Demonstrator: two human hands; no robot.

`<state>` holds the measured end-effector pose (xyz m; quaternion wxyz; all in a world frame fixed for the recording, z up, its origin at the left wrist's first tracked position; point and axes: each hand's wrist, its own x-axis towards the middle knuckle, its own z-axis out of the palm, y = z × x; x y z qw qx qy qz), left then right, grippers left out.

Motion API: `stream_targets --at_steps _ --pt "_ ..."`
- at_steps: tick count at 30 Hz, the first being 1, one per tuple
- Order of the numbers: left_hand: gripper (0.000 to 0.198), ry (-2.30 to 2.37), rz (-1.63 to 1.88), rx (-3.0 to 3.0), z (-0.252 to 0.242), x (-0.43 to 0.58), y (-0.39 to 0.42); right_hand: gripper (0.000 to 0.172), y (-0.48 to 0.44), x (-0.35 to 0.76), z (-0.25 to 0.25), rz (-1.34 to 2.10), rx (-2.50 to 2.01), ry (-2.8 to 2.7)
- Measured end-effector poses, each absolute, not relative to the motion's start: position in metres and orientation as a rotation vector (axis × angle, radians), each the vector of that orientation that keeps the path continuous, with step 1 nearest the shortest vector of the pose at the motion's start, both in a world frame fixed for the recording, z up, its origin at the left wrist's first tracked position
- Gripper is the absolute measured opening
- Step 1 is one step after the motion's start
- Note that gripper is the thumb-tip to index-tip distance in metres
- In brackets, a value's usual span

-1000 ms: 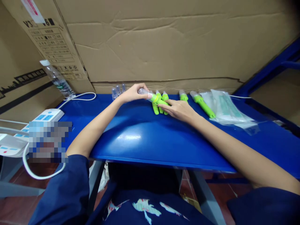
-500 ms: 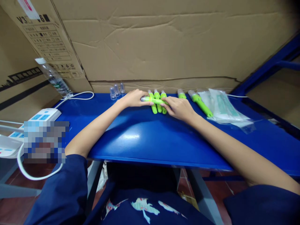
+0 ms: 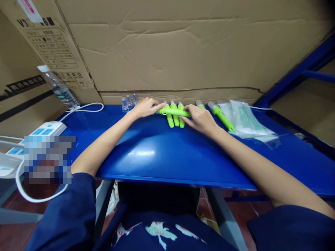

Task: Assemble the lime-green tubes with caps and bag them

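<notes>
Green stick held between both hands.
It lies sideways across three similar sticks on the blue table — left hand gripping one end, right hand the other; backs up, fingers curled, forearms angling inward from either side.

- Blue surface: open lane between the forearms;
- green tubes bar its far end;
- cardboard walls off the far side;
- plastic packets partly block the right
</notes>
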<state>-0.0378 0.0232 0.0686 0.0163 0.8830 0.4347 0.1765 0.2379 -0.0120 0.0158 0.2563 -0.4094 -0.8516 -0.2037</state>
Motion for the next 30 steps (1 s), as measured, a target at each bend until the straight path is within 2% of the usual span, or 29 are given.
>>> stream_targets --at_steps 6,15,20,30 --pt "0.062 1.375 0.503 2.881 0.07 -0.0395 0.0197 0.039 -0.0129 0.2354 0.0146 -0.543 -1.192 -2.341" --pt "0.06 1.448 0.485 2.914 0.0682 -0.0408 0.0206 0.049 -0.0171 0.234 0.0167 -0.499 -1.208 -2.258" --pt "0.062 1.441 0.462 2.911 0.0676 -0.0418 0.0228 0.039 -0.0165 0.2359 0.0168 -0.519 -1.186 -2.264" --pt "0.064 1.376 0.484 2.927 0.067 -0.0378 0.0216 0.037 -0.0181 0.2349 0.0224 -0.548 -1.166 -2.236"
